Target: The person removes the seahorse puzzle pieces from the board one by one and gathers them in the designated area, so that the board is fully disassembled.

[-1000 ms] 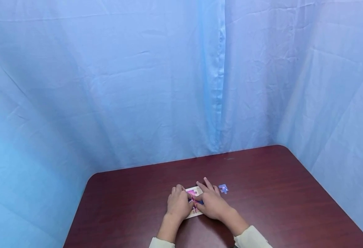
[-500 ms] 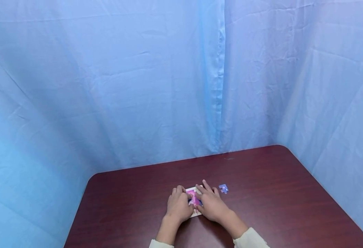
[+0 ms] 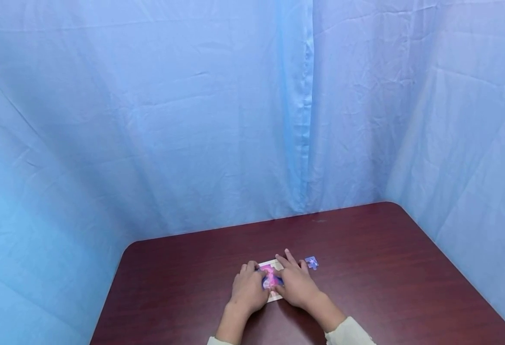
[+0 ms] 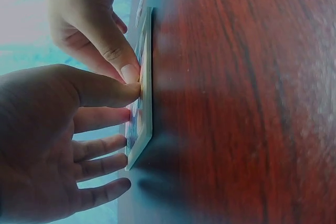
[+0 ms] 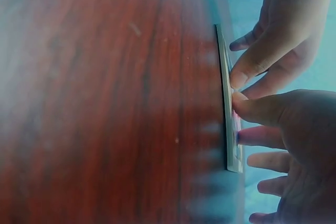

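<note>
A small jigsaw board with a pale rim lies flat on the table, with pink and blue picture pieces in it. Part of its upper right shows bare cream. My left hand rests over its left side, and my right hand over its right. In the left wrist view, thumbs and fingers press on the face of the board, the left fingers fairly straight. From the right wrist, both thumbtips almost meet on the board. The hands hide most of the picture. Just beyond the right fingers lies a loose blue-purple puzzle piece with a star.
The dark red wooden table has rounded far corners. Blue cloth curtains hang behind it and along both sides.
Both hands stay on the board with small finger shifts, and the pink pieces in the middle look flatter than before. The board and hands have slid very slightly rightward.
</note>
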The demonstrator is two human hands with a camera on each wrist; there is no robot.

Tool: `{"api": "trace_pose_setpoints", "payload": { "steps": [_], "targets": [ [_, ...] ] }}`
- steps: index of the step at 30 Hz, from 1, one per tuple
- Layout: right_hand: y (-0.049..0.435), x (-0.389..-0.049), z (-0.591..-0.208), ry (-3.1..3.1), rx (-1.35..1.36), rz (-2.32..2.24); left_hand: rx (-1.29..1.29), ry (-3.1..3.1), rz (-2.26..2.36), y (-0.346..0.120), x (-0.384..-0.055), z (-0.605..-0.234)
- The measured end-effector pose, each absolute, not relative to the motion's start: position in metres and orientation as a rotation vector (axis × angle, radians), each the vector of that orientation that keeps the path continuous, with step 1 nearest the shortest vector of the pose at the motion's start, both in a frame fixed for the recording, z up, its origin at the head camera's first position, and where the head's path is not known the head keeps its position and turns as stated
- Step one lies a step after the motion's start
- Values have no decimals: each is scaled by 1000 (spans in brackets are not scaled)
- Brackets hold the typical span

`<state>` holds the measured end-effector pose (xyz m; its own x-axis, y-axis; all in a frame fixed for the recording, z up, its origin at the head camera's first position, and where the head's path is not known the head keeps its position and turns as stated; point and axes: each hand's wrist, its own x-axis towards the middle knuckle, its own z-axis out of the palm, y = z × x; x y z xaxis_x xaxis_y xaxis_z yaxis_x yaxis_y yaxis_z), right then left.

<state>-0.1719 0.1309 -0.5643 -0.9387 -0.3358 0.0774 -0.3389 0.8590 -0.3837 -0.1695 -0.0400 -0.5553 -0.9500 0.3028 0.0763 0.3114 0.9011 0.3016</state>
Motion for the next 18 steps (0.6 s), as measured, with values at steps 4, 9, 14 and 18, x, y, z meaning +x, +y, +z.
{"api": "trace_pose_setpoints", "payload": {
  "steps": [4,9,14,18],
  "targets": [
    [132,-174,-566,-3002,515,632,-501,-3033,-454,-39,-169,-552],
    [132,-179,-563,-2979,489,640,-504,-3043,-431,-38,-168,-549],
    [130,-186,-560,-3005,466,668,-494,-3056,-430,-38,-168,-549],
    [127,-190,-559,-3036,441,684,-489,-3071,-443,-38,-169,-550]
  ]
}}
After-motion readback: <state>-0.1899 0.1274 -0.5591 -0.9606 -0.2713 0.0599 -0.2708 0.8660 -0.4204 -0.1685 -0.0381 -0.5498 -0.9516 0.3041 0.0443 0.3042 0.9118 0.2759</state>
